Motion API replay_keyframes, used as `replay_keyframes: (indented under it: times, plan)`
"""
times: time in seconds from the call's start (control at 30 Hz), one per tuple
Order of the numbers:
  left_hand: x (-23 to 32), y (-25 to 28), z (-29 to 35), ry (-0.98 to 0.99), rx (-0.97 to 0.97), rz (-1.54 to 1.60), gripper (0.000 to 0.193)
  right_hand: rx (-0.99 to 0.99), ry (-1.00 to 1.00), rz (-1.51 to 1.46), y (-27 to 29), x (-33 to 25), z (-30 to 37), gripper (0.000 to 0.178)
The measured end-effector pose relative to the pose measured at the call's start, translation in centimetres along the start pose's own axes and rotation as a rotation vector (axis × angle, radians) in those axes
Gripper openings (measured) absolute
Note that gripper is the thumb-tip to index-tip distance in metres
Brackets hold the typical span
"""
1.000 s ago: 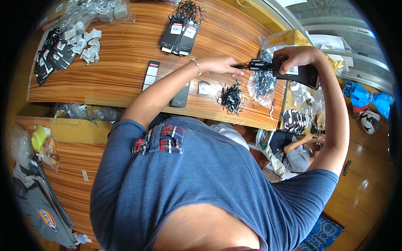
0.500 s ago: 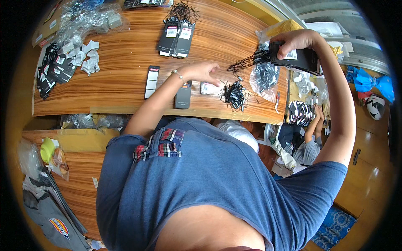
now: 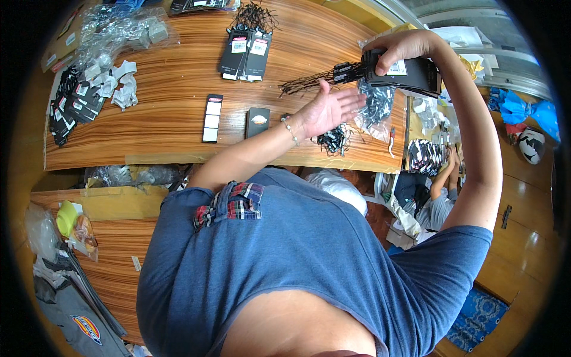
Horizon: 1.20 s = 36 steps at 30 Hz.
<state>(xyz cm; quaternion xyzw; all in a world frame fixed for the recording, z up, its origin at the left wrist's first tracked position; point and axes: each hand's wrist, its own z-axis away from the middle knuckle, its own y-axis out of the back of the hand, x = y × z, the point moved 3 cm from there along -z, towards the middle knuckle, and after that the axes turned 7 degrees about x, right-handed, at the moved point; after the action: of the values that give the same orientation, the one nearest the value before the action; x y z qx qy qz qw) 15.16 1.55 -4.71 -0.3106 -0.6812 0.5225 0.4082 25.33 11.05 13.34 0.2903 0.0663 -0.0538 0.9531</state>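
My right hand (image 3: 404, 52) grips a thick stack of black hang tags (image 3: 419, 77) above the right end of the table, thumb on top. The tags' black strings (image 3: 306, 81) trail off to the left. Below those strings is my left hand (image 3: 330, 114), palm up with fingers stretched out and nothing in it. Under its fingers lies a heap of loose black strings (image 3: 335, 143), partly hidden by the hand. A small black tag stack (image 3: 257, 124) and a single tag with white panels (image 3: 212, 119) lie left of my left wrist.
Strung tags (image 3: 245, 53) lie at the table's far middle. More tags (image 3: 80, 107), white pieces (image 3: 125, 89) and clear plastic bags (image 3: 122, 30) cover the left end. A bag of black strings (image 3: 377, 110) sits at the right, near a red-handled tool (image 3: 392, 141). Another person (image 3: 440, 202) works beyond.
My left hand has turned palm up and moved right, over the string heap. My right hand has brought the tag stack slightly left and farther off, with the strings now reaching above my left hand.
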Motion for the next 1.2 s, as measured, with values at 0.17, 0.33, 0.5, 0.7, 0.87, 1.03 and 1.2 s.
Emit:
replay_keyframes:
  times: [0.17,0.33,0.5,0.7,0.87,1.03,1.2]
  plan:
    - [1.7,0.9,-0.4,-0.108,0.180,0.284,0.091,-0.043,-0.049,-0.094,-1.3,-0.6,0.5,0.059]
    - [3.0,3.5,-2.0,-0.141,0.326,0.423,0.023,-0.054,0.014,-0.105,-2.5,0.5,0.0,0.058]
    - [6.2,4.5,-3.4,-0.211,0.471,0.244,0.026,0.017,0.033,-0.343,-4.4,2.3,-0.1,0.064]
    - [10.7,5.5,-6.4,-0.199,0.454,-0.037,0.028,0.186,0.268,-0.655,-8.8,5.2,-3.3,0.064]
    - [14.6,5.9,-10.5,-0.050,0.585,-0.176,0.025,0.355,0.267,-1.090,-12.1,5.2,-6.5,0.065]
    - [19.0,8.9,-12.6,0.029,0.679,-0.441,0.022,0.423,0.424,-1.453,-13.5,3.2,-13.2,0.053]
    - [20.8,11.7,-14.9,0.079,0.802,-0.675,0.021,0.481,0.457,-1.654,-13.9,2.0,-19.1,0.047]
